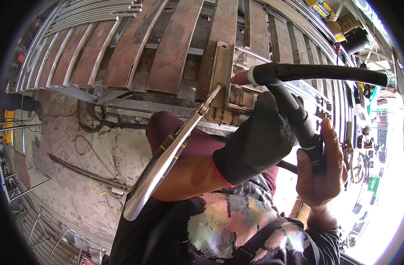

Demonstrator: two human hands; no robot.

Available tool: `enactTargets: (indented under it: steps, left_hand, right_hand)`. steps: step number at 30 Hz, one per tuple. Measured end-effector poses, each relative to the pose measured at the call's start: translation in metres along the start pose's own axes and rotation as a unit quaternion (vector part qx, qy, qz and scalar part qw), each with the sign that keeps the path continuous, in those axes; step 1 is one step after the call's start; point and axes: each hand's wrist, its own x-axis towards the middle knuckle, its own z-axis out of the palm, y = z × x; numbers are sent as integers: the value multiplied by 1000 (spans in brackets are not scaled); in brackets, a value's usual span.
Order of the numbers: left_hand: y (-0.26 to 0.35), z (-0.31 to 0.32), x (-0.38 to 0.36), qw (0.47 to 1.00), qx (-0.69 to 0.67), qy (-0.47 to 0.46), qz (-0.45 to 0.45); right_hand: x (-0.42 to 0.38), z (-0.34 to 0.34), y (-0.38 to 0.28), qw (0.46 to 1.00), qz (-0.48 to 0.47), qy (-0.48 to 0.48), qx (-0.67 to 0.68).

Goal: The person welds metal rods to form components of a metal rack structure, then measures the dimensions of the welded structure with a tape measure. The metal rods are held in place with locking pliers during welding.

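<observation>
My left hand [259, 139] wears a black glove with a red cuff edge. Its fingers curl around the neck of a black welding torch [291, 104], partly hidden behind it. Bare, my right hand [321, 174] holds the lower end of the torch handle between thumb and fingers. The torch's pink nozzle [242, 78] points left, close over a small metal frame [244, 95] with crossbars. Beside that frame lies a flat metal plate [221, 66]. A long-handled silver clamp [153, 176] reaches across my left forearm, its jaw at the plate's lower end.
Broad brown metal slats [173, 48] form the workbench top, with gaps between them. Thin metal rods [96, 15] lie at its far left. On the concrete floor [100, 145] are cables and a long dark bar [85, 172]. Boxes [343, 26] stand at the upper right.
</observation>
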Motion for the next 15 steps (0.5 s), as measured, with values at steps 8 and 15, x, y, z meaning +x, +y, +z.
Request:
enactTargets:
  steps: [8, 15]
  left_hand:
    - [-3, -2, 2, 994, 85, -62, 39]
    - [0, 11, -1, 998, 57, -36, 14]
  right_hand:
    - [2, -1, -1, 1000, 1, -4, 0]
    - [4, -1, -1, 1000, -12, -5, -9]
